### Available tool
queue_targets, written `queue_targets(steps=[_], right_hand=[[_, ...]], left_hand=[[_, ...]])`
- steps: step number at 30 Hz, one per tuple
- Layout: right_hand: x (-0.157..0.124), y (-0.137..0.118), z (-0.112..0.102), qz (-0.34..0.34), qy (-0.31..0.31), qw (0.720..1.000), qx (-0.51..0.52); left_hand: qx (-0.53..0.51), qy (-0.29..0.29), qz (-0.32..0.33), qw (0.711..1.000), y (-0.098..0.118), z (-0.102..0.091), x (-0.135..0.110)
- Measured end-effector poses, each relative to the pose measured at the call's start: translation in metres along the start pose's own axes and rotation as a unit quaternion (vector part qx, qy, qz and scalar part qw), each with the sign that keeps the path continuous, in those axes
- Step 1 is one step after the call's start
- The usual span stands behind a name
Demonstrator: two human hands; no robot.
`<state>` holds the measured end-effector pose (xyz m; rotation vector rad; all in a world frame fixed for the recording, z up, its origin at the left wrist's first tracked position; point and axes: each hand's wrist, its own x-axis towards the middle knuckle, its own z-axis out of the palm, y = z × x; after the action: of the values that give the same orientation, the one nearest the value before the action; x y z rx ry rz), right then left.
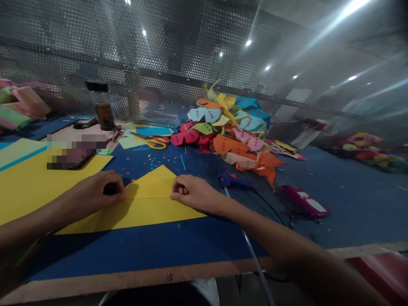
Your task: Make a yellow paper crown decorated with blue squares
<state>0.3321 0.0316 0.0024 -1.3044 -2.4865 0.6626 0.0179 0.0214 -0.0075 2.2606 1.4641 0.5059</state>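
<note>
A yellow sheet of paper (149, 212) lies in front of me, its far part rising to a triangular point and a straight crease running across its middle. My left hand (95, 189) is closed at the left end of that crease, thumb and fingertips pinched on the paper. At the right end, my right hand (196, 193) is likewise closed, fingers curled, pinching the paper. Just beyond the paper's tip are small coloured scraps. To the right of my right hand rests a blue glue gun (236, 182), with a clear glue stick behind it reaching past the table edge.
A heap of folded paper shapes (229, 144) stands behind. Near it lie scissors with red and yellow handles (156, 144). A jar (103, 106), a phone-like object (78, 155) and large yellow sheets (38, 182) are at left. A purple pouch (304, 202) lies right.
</note>
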Motion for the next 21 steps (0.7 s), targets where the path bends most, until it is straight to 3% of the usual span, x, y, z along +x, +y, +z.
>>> queue_targets(steps=[14,21], right_hand=[[0.0,-0.001,0.0,0.001,0.002,1.0,0.003],[-0.001,-0.002,-0.001,-0.001,0.0,1.0,0.001]], left_hand=[[-0.003,-0.005,-0.001,1.0,-0.002,-0.001,0.0],[-0.002,-0.002,0.004,1.0,-0.02,0.007,0.004]])
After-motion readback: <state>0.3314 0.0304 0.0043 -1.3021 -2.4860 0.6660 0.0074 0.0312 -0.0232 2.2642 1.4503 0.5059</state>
